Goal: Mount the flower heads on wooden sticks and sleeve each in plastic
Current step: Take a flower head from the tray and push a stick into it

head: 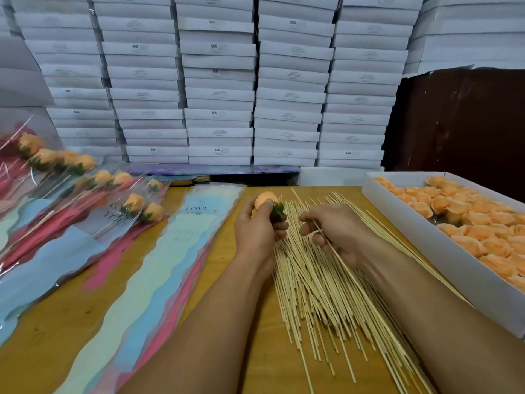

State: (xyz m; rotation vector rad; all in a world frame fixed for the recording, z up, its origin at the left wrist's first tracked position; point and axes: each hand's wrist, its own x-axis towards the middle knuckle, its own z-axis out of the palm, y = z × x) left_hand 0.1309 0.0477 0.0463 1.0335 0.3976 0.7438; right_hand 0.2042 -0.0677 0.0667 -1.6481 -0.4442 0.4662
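Mid-cycle on one flower, mounting step not yet done.

Left hand: fingers wrapped round an orange flower head, green base turned toward the right hand. Right hand: fingers pinching a single wooden stick, tip near the fingertips and aimed at the flower base; the shaft runs back under the palm. Stick tip and base are near but apart, so the head is not on the stick yet.

Done, judging by the layout: a batch of sleeved flowers on sticks lies well left of the left fingers, overlapping; exact count hard to tell.

Left:
- the stick pile, directly under and below both hands, is still large
- the white tray, right of the right fingers, is packed with loose orange heads
- a stack of empty printed sleeves lies flat on the desk, just left of the left fingers

My read: early to middle of the job, far more heads loose than finished. For this one: push stick into base, then slide into a sleeve from the stack.

Behind: wall of stacked white boxes.
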